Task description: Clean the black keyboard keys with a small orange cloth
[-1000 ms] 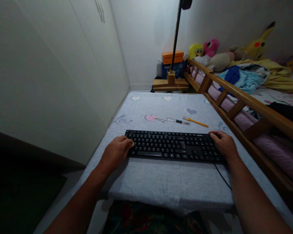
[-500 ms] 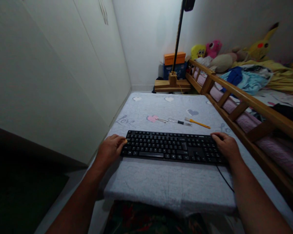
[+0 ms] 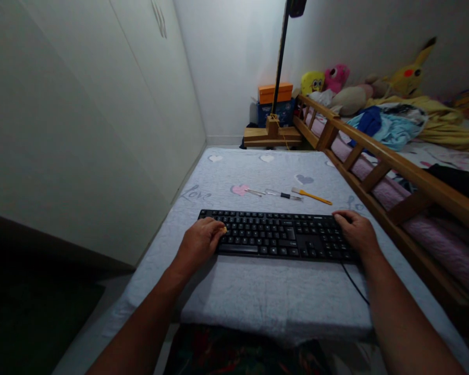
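- While the keyboard [image 3: 271, 234] lies crosswise at the centre of the frame, keys facing up, the left hand [image 3: 201, 240] is positioned over its left end.
- Left hand: closed in a pinch on a small yellow piece [image 3: 224, 229] (its material cannot be determined), at the keys.
- Right hand [image 3: 357, 233]: closed on the right end of the keyboard, thumb and fingers at the upper right corner.
- Cable [image 3: 354, 284]: black; runs from beneath the keyboard toward the right forearm, lower right of centre.
- Keyboard markings: a small pale label is located along the top right edge; it and most key legends are too small to read.
- Cloth [image 3: 273, 297]: light grey-blue, heart pattern. "Love" is legible left of centre; "Lo" is legible at right, above the right hand.
- Tools, above the keyboard, left to right: thin pale sticks [image 3: 254, 192], a slender metal tool [image 3: 285, 196] with a black grip, and a brush [image 3: 311, 196] with a yellow handle. No lettering can be read on them.
- Upper centre: an orange box [image 3: 275, 92] rests on a blue box [image 3: 285, 112]. The blue box carries pale print, not legible.
- Right side: a wooden bed rail [image 3: 398, 161] runs diagonally beside the cloth.
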`<state>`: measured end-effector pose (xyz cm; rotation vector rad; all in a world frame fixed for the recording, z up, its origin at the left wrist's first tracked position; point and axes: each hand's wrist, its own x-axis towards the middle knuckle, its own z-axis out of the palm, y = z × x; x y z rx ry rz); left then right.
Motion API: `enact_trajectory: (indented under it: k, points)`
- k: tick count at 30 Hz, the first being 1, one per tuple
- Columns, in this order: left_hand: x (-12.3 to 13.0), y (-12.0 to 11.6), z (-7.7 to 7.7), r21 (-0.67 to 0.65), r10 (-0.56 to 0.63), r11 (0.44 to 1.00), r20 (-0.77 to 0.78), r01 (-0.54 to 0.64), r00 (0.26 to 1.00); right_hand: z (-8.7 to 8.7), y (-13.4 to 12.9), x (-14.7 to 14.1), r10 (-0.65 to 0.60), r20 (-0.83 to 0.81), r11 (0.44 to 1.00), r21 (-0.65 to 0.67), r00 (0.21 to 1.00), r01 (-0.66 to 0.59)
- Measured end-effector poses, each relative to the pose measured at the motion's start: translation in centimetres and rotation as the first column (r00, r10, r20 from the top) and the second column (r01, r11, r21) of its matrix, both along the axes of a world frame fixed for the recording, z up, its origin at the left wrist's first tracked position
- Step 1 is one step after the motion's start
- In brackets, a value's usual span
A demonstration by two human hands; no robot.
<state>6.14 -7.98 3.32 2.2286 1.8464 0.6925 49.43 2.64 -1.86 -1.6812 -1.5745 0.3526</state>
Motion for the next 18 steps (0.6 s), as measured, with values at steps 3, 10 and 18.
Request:
enact_trajectory:
  k: [3, 10, 18]
  points:
    - [1.5, 0.4, -0.1, 0.0, -0.04, 0.999, -0.009, 0.04, 0.999, 0.0, 0.0, 0.0, 0.003, 0.006, 1.0, -0.004, 1.0, -0.003]
    - [4.4, 1.2, 0.4, -0.026, -0.118, 0.993, -0.005, 0.117, 0.993, -0.1, 0.1, 0.0, 0.021, 0.01, 1.0, 0.019, 1.0, -0.021]
    - [6.8, 1.9, 0.5, -0.061, -0.18, 0.982, -0.002, 0.18, 0.984, 0.0, 0.0, -0.2, 0.011, -0.01, 1.0, 0.011, 1.0, -0.011]
